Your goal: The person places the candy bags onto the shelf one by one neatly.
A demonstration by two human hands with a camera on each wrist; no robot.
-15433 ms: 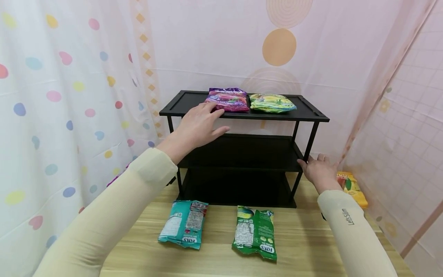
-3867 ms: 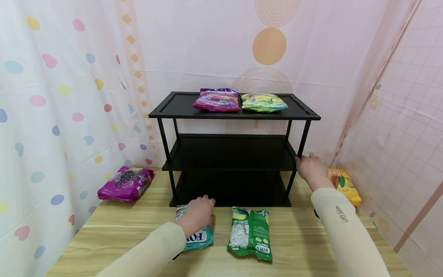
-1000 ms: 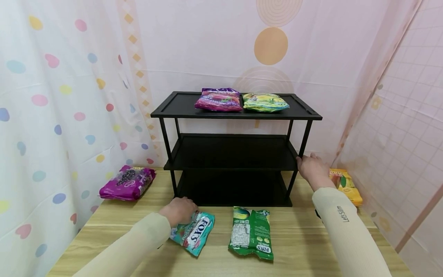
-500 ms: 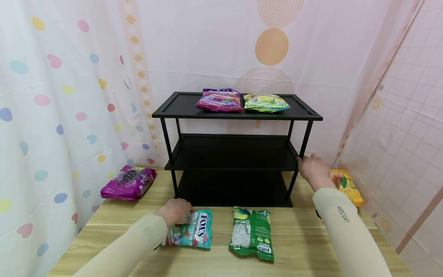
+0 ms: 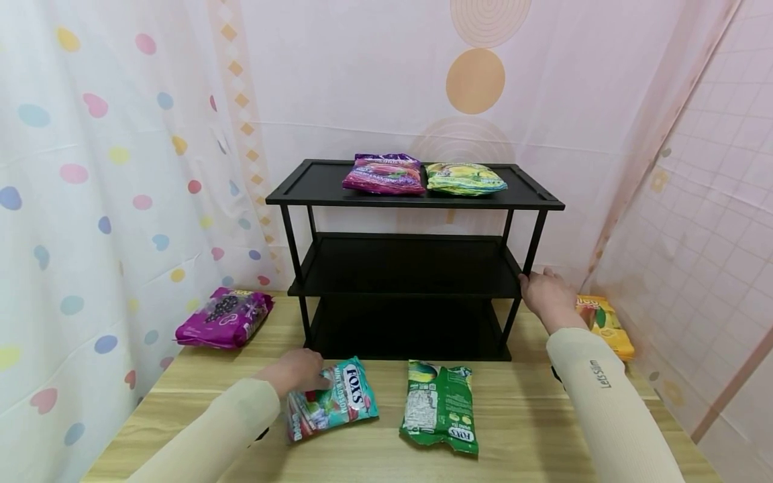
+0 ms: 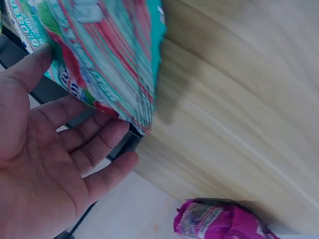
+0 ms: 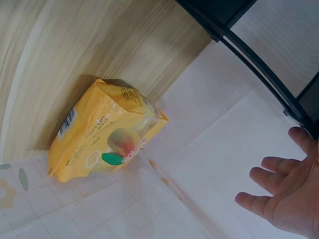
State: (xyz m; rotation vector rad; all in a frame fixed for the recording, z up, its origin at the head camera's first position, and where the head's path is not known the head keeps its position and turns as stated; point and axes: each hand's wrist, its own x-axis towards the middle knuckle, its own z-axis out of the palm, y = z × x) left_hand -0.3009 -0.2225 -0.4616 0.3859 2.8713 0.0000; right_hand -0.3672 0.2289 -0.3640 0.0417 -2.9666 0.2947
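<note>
In the head view my left hand (image 5: 297, 372) holds a teal FOX'S candy bag (image 5: 332, 399) by its left end, low over the table, its printed front showing. The left wrist view shows the thumb on the front of the bag (image 6: 94, 55) and the other fingers (image 6: 94, 149) at its far side, partly hidden. My right hand (image 5: 548, 295) is at the right front post of the black three-tier rack (image 5: 417, 204), holding it near the middle tier. In the right wrist view its outer fingers (image 7: 269, 179) are loosely extended; the thumb is hidden.
A green FOX'S bag (image 5: 439, 406) lies on the wooden table (image 5: 374, 459), back label up. Purple (image 5: 384, 174) and yellow-green (image 5: 465, 179) candy bags rest on the top tier. A magenta grape bag (image 5: 225, 318) sits left of the rack, a yellow mango bag (image 5: 605, 325) at right.
The teal bag was lying back side up; it now shows its front and has turned in my left hand, which has drifted slightly left. The right hand stays at the post.
</note>
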